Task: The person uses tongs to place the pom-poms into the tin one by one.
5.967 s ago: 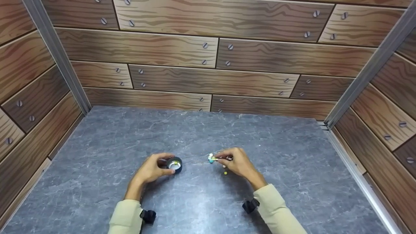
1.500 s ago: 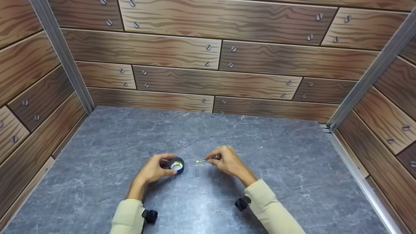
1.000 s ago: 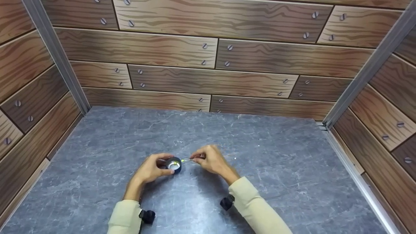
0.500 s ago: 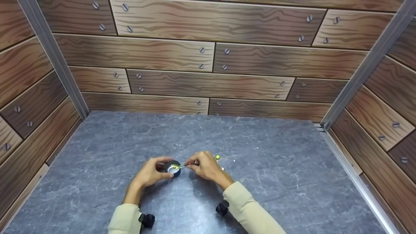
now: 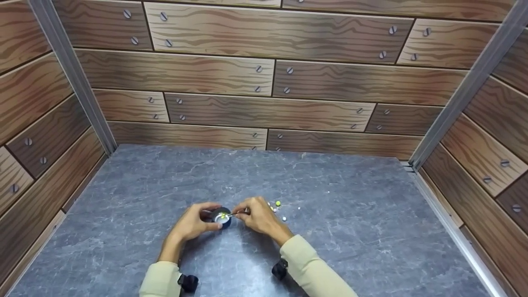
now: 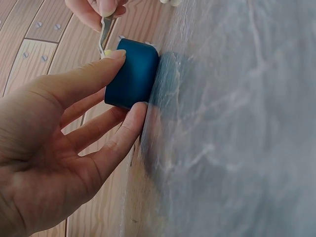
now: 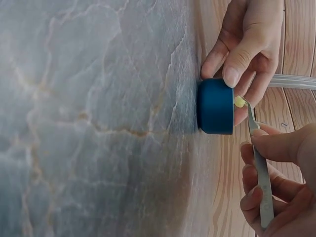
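Observation:
My left hand (image 5: 192,222) grips a small round blue cup (image 6: 132,74) that stands on the tabletop. The thumb presses near its rim and the fingers lie around its side. Inside its pale, shiny interior, the head view shows several yellow beads. My right hand (image 5: 258,216) pinches grey tweezers (image 7: 261,173) with a bent tip. At that tip, right over the cup's mouth, sits a yellow bead (image 7: 240,101). Whether the tips still squeeze this bead is too small to tell.
To the right of my right hand lie loose beads, among them a yellow-green bead (image 5: 278,203) and a white bead (image 5: 284,219). A tiny white speck (image 5: 299,208) lies farther right. Wood-patterned walls (image 5: 264,107) enclose the grey marbled tabletop (image 5: 350,231).
My right hand has moved left from the loose beads to the cup, carrying a yellow bead in the tweezers. Beads it had covered now show behind it. My left hand keeps its hold.

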Demonstrator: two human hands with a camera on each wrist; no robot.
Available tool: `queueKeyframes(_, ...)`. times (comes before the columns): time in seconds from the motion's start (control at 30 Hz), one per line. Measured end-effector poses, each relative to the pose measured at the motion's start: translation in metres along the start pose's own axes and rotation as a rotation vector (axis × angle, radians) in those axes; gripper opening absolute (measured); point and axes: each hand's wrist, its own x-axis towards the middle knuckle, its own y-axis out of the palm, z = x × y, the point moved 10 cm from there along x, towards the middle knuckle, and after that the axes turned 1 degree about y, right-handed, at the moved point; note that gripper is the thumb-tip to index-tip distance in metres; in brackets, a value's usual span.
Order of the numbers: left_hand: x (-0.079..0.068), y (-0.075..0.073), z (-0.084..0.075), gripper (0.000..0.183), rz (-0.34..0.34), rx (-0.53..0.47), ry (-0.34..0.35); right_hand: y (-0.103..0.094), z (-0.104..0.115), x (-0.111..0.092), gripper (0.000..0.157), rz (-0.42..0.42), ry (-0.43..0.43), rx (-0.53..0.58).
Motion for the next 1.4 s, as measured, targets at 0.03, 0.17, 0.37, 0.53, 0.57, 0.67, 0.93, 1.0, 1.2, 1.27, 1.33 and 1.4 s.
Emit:
queueKeyframes(0.03,0.0,0.001,0.0,0.057,0.001,-0.003,0.002,0.0,-0.001,0.0,0.012,0.0,0.003,0.0)
queueKeyframes(0.17,0.0,0.001,-0.002,0.056,0.006,-0.014,0.019,0.001,-0.003,-0.001,0.013,0.002,0.009,0.004)
queueKeyframes(0.37,0.0,0.001,-0.001,0.056,0.009,-0.017,0.027,0.004,-0.001,0.001,0.013,-0.001,-0.001,0.012)
queueKeyframes(0.53,-0.001,0.002,0.0,0.056,0.009,-0.018,0.023,0.007,-0.001,0.001,0.012,0.003,0.012,0.015)
queueKeyframes(0.57,-0.002,0.002,0.0,0.056,0.009,-0.02,0.024,0.008,-0.002,0.001,0.011,0.006,0.017,0.013)
queueKeyframes(0.67,-0.002,0.002,0.001,0.055,0.009,-0.024,0.017,0.01,-0.004,0.0,0.011,0.016,0.032,0.01)
queueKeyframes(0.93,-0.003,0.0,0.004,0.054,-0.005,0.016,-0.025,-0.001,-0.01,-0.002,0.014,0.009,0.077,0.019)
queueKeyframes(1.0,-0.003,0.0,0.004,0.053,-0.008,0.018,-0.032,-0.007,-0.012,-0.002,0.015,-0.001,0.076,0.021)
queueKeyframes(1.2,-0.001,-0.001,0.002,0.053,-0.013,0.011,-0.019,-0.026,-0.023,-0.005,0.016,-0.002,0.109,0.031)
queueKeyframes(1.27,-0.001,-0.001,0.0,0.054,-0.013,0.01,-0.011,-0.033,-0.027,-0.008,0.016,-0.001,0.121,0.026)
queueKeyframes(1.33,-0.001,-0.001,0.0,0.054,-0.014,0.011,-0.006,-0.039,-0.031,-0.011,0.015,-0.002,0.131,0.019)
queueKeyframes(1.4,-0.001,-0.001,0.0,0.055,-0.014,0.006,-0.005,-0.045,-0.035,-0.013,0.015,-0.008,0.136,0.012)
